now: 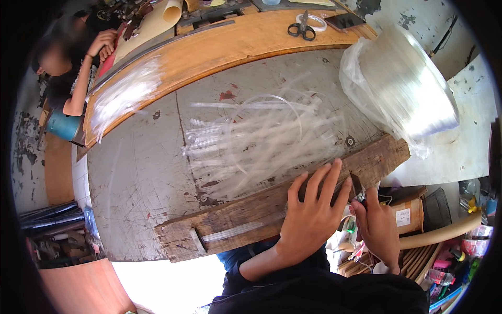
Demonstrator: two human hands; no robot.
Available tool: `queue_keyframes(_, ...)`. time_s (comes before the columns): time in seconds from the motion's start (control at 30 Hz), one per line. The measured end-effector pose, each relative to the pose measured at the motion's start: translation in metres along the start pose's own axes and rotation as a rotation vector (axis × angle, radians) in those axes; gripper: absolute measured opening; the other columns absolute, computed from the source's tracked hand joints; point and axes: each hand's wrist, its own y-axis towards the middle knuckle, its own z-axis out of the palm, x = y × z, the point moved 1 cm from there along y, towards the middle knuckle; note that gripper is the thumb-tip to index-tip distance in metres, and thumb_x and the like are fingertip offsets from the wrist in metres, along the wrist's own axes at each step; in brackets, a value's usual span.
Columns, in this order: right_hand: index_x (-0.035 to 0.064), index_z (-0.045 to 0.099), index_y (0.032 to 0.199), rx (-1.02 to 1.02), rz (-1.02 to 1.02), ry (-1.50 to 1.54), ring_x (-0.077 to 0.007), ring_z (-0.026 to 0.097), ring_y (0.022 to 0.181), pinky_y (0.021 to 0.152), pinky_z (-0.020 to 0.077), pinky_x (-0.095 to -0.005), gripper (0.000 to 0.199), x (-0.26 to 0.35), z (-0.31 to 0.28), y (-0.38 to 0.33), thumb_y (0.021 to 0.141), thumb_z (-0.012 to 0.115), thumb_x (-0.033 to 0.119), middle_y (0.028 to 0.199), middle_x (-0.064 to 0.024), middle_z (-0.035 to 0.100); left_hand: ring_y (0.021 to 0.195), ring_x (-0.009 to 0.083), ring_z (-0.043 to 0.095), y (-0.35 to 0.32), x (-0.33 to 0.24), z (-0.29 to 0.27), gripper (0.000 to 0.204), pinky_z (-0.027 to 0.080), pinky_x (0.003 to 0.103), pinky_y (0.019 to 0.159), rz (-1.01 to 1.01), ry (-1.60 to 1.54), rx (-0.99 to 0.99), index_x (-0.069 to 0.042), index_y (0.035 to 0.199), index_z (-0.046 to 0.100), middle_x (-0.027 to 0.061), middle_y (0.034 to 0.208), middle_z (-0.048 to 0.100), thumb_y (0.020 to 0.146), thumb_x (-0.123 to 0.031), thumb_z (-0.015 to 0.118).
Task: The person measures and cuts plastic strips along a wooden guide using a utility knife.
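My left hand (315, 209) lies on a worn wooden plank (272, 201) with its fingers stretched out and pressed down. Clear plastic strips (232, 231) run along the plank toward that palm, from a small metal stop (197, 242) at its left end. Whatever lies beneath the palm is hidden. Just right of those fingertips, my right hand (377, 225) is closed around a knife (357, 184), its dark blade at the plank. Beyond the plank, a loose pile of clear strips (261, 138) is spread over the grey table (138, 188).
A large roll of clear strip (413, 83), partly in plastic film, stands at the right. On the raised wooden board (246, 39) are scissors (302, 29), a tape roll (316, 22), a phone (344, 21) and more strips (128, 91). Another person's arm (83, 78) rests far left.
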Motion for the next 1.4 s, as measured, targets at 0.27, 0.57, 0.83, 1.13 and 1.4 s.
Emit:
queue_keyframes(0.27, -0.0002, 0.044, 0.091, -0.198, -0.059, 0.431, -0.0092, 0.052, 0.044, 0.040, 0.0376, -0.0225, 0.016, 0.001, -0.007, -0.006, 0.087, 0.054, 0.012, 0.057, -0.0045, 0.056, 0.083, 0.0136, 0.054, 0.003, 0.001, -0.004, 0.031, 0.036, 0.030, 0.075, 0.032, -0.159, -0.009, -0.008, 0.102, 0.062, 0.0001, 0.092, 0.056, 0.071, -0.012, 0.061)
queue_keyframes(0.57, 0.0009, 0.050, 0.085, 0.045, -0.203, 0.956, -0.0044, 0.047, 0.042, 0.039, 0.0356, -0.0179, 0.016, -0.001, -0.008, 0.003, 0.077, 0.063, -0.004, 0.057, -0.0022, 0.054, 0.068, 0.0136, 0.057, -0.023, 0.006, -0.030, 0.023, 0.037, 0.026, 0.065, 0.007, -0.273, -0.174, -0.010, 0.092, 0.064, -0.0024, 0.073, 0.058, 0.069, -0.013, 0.069)
queue_keyframes(0.83, 0.0032, 0.047, 0.082, -0.097, -0.309, 0.762, -0.0060, 0.044, 0.037, 0.036, 0.0323, -0.0190, 0.018, 0.007, -0.052, 0.057, 0.077, 0.064, 0.001, 0.054, -0.0018, 0.050, 0.071, 0.0123, 0.055, -0.058, 0.055, -0.109, 0.027, 0.038, 0.032, 0.072, -0.248, 0.262, -0.152, -0.013, 0.098, 0.068, -0.0014, 0.078, 0.057, 0.071, -0.011, 0.066)
queue_keyframes(1.13, 0.0011, 0.050, 0.099, -0.350, -0.531, 0.198, -0.0084, 0.039, 0.059, 0.051, 0.0344, -0.0216, 0.036, 0.008, -0.040, 0.065, 0.073, 0.070, 0.015, 0.093, -0.0008, 0.050, 0.049, 0.0157, 0.045, -0.046, 0.015, -0.077, 0.029, 0.034, 0.028, 0.043, 0.282, -1.188, -0.431, 0.001, 0.076, 0.063, 0.0105, 0.074, 0.054, 0.090, -0.019, 0.047)
queue_keyframes(1.4, 0.0028, 0.051, 0.083, -0.704, -0.432, 1.233, -0.0031, 0.031, 0.042, 0.038, 0.0223, -0.0191, 0.024, -0.078, -0.021, 0.033, 0.090, 0.053, 0.026, 0.068, -0.0001, 0.047, 0.072, 0.0192, 0.045, -0.025, -0.056, -0.064, 0.053, 0.038, 0.029, 0.064, 0.383, -2.524, 0.221, 0.001, 0.095, 0.054, 0.0100, 0.081, 0.048, 0.092, -0.048, 0.034)
